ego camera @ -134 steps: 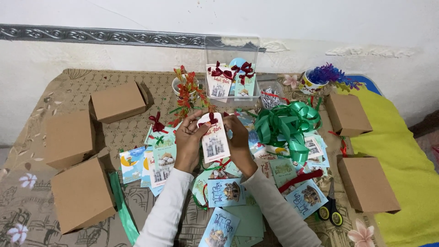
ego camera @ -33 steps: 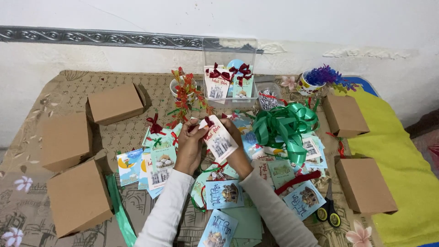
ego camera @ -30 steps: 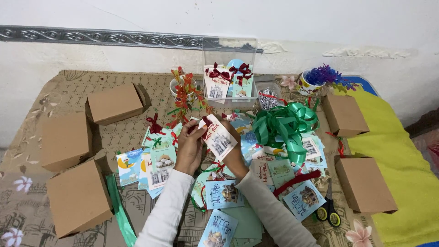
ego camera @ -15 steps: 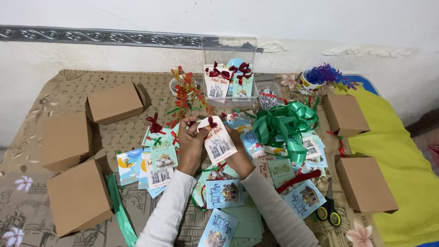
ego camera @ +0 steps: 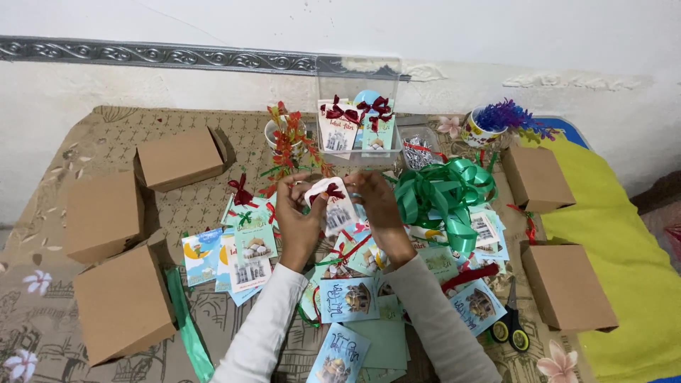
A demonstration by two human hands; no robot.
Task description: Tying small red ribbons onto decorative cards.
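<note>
My left hand (ego camera: 298,216) and my right hand (ego camera: 379,213) together hold up a small white card (ego camera: 335,206) with a dark red ribbon bow at its top, above a heap of printed cards. The left fingers pinch the card's upper left corner by the bow. The right hand grips its right edge. Below lie several blue and green cards (ego camera: 347,298) with building pictures. Behind the hands stands a clear plastic box (ego camera: 358,106) holding two bow-topped cards.
Brown cardboard boxes sit at the left (ego camera: 124,301), (ego camera: 103,213), (ego camera: 181,156) and right (ego camera: 567,284), (ego camera: 535,177). A bundle of green ribbon (ego camera: 443,195) lies right of my hands. Scissors (ego camera: 511,326) lie at lower right. Two cups (ego camera: 482,128), (ego camera: 280,135) hold decorations.
The card was upright and facing me 4.5 s ago; I have since tilted it and worked at the bow on its top with both hands, raising it slightly.
</note>
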